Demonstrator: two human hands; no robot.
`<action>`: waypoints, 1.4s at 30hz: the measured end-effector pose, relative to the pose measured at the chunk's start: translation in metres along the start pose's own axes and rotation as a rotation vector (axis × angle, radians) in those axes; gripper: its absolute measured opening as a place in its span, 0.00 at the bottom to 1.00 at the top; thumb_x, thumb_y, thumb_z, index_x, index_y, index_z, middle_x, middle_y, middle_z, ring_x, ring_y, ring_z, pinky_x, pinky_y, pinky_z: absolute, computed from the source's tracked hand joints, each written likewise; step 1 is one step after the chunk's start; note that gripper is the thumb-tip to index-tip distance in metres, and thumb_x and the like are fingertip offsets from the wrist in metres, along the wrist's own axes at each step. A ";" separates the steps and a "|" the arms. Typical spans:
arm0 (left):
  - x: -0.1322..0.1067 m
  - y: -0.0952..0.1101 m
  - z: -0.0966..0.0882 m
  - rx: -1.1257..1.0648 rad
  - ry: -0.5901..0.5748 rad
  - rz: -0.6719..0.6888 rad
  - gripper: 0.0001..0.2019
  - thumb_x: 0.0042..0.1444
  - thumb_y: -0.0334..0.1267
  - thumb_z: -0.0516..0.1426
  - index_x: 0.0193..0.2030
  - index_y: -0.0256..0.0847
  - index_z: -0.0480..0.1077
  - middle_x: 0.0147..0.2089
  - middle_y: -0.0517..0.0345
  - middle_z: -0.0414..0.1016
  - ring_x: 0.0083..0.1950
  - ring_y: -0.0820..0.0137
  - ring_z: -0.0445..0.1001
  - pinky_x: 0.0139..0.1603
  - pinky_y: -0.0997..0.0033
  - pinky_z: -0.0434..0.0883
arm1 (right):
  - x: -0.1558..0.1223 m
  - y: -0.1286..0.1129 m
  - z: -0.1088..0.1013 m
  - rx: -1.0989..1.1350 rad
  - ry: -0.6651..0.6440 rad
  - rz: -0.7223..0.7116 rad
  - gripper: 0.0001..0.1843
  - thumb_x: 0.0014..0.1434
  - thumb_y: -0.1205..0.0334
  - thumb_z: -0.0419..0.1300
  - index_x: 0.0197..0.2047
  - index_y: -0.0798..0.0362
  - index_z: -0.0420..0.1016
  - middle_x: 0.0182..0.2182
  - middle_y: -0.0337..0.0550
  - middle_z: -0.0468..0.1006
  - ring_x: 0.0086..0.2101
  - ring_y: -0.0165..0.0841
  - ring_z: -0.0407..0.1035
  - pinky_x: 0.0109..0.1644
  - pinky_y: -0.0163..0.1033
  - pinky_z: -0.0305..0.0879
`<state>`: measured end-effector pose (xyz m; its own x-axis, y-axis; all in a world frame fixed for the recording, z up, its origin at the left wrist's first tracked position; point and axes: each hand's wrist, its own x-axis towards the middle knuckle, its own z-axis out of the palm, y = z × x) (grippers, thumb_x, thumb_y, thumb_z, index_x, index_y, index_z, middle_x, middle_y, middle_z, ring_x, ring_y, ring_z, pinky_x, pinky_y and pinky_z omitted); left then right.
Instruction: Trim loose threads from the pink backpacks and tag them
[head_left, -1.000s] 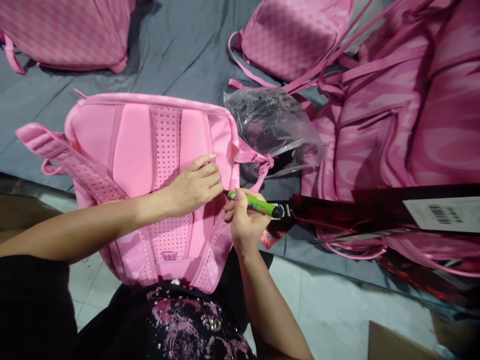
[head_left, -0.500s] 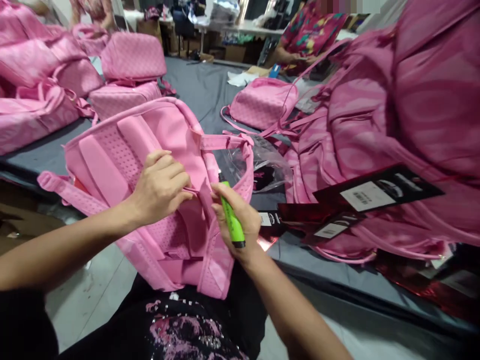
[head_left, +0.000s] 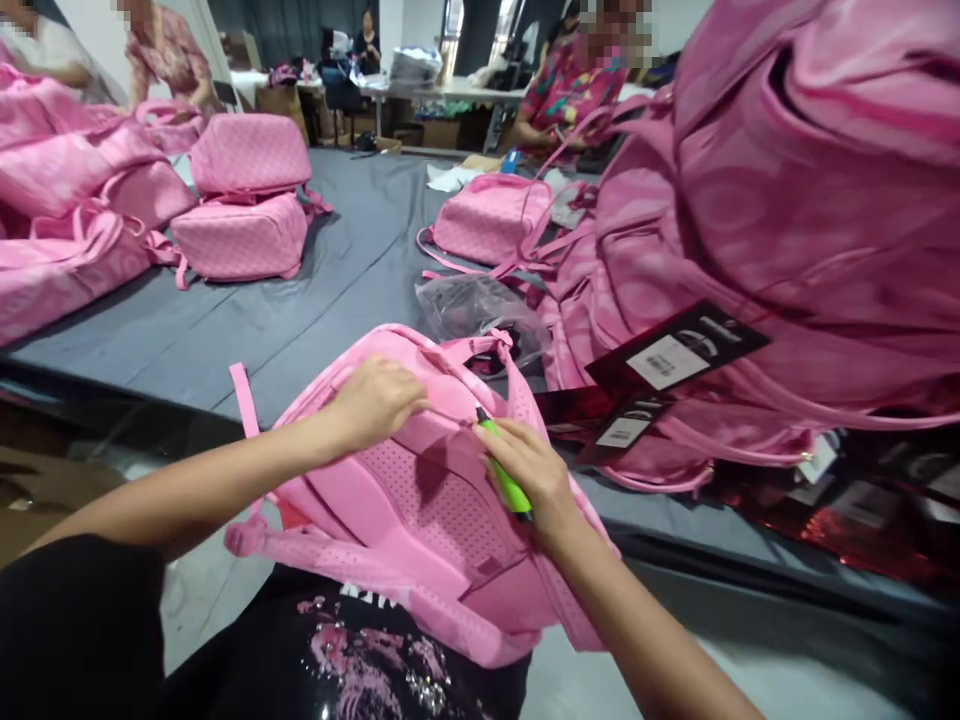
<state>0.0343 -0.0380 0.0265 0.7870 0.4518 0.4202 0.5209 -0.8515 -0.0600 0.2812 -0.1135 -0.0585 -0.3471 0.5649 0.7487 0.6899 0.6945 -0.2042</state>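
A pink backpack (head_left: 427, 500) leans between my lap and the table edge, its perforated back panel and shoulder straps facing up toward me. My left hand (head_left: 379, 400) is closed at its upper part, pinching a thin pink strip or seam that runs toward the other hand. Wrapped in my right hand (head_left: 529, 465) is a bright green pen-like tool (head_left: 511, 492) with black ends. Its black tip lies close to the pinched strip; whether they touch I cannot tell.
Pink backpacks (head_left: 750, 220) with black hang tags (head_left: 675, 350) pile up at right. More pink bags (head_left: 240, 235) lie at left, and one bag (head_left: 491, 215) sits farther back beside a clear plastic bag (head_left: 480, 305). Several people stand beyond the grey-covered table (head_left: 360, 230).
The backpack has tipped lower and turned, its top dropping toward me. Both hands moved rightward with it, still gripping. The view has tilted up, showing more of the room.
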 end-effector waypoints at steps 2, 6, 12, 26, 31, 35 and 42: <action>0.009 -0.013 -0.014 0.025 0.016 -0.006 0.08 0.64 0.37 0.54 0.43 0.40 0.74 0.45 0.51 0.78 0.48 0.63 0.71 0.50 0.61 0.62 | 0.014 -0.007 0.007 -0.003 0.022 -0.022 0.24 0.65 0.69 0.57 0.63 0.44 0.68 0.48 0.44 0.80 0.50 0.38 0.73 0.53 0.49 0.71; 0.044 -0.030 -0.014 0.067 -0.140 -0.119 0.33 0.55 0.45 0.63 0.66 0.42 0.60 0.66 0.43 0.63 0.64 0.54 0.60 0.59 0.55 0.58 | 0.038 -0.019 0.022 0.047 0.080 -0.004 0.20 0.64 0.70 0.59 0.59 0.49 0.70 0.45 0.47 0.81 0.44 0.38 0.75 0.47 0.46 0.72; 0.081 -0.045 0.025 0.154 -0.430 -0.161 0.43 0.50 0.53 0.64 0.69 0.38 0.55 0.62 0.41 0.66 0.58 0.52 0.65 0.56 0.57 0.59 | 0.009 -0.026 0.033 0.100 0.047 0.021 0.26 0.62 0.74 0.59 0.62 0.50 0.66 0.46 0.48 0.80 0.49 0.40 0.74 0.56 0.51 0.71; 0.074 -0.026 0.049 0.309 -0.422 -0.013 0.53 0.55 0.50 0.61 0.75 0.39 0.29 0.65 0.38 0.62 0.60 0.52 0.62 0.60 0.53 0.53 | 0.031 -0.005 0.021 0.240 -0.104 0.312 0.17 0.64 0.62 0.54 0.56 0.51 0.69 0.39 0.47 0.81 0.35 0.36 0.74 0.37 0.41 0.71; 0.074 -0.027 0.050 0.297 -0.385 -0.011 0.44 0.59 0.45 0.57 0.75 0.38 0.35 0.60 0.41 0.66 0.58 0.54 0.63 0.59 0.54 0.53 | 0.034 0.007 0.015 0.138 -0.197 0.361 0.14 0.64 0.63 0.56 0.53 0.50 0.71 0.40 0.46 0.81 0.37 0.36 0.76 0.41 0.41 0.73; 0.073 -0.031 0.055 0.258 -0.374 -0.032 0.43 0.60 0.46 0.56 0.74 0.35 0.38 0.61 0.40 0.65 0.59 0.54 0.62 0.60 0.55 0.52 | 0.048 0.010 0.002 0.182 -0.428 0.280 0.16 0.64 0.59 0.57 0.54 0.50 0.73 0.47 0.48 0.80 0.46 0.39 0.74 0.50 0.48 0.71; 0.077 -0.032 0.059 0.250 -0.402 -0.084 0.38 0.61 0.46 0.56 0.72 0.34 0.45 0.62 0.41 0.64 0.60 0.54 0.61 0.63 0.55 0.51 | 0.089 0.010 0.010 0.012 -0.740 0.401 0.14 0.61 0.62 0.54 0.46 0.51 0.79 0.31 0.43 0.80 0.33 0.37 0.72 0.36 0.42 0.66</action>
<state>0.0977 0.0394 0.0075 0.7783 0.6257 0.0527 0.6132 -0.7394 -0.2778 0.2512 -0.0518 -0.0003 -0.4067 0.9135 0.0119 0.8445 0.3809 -0.3765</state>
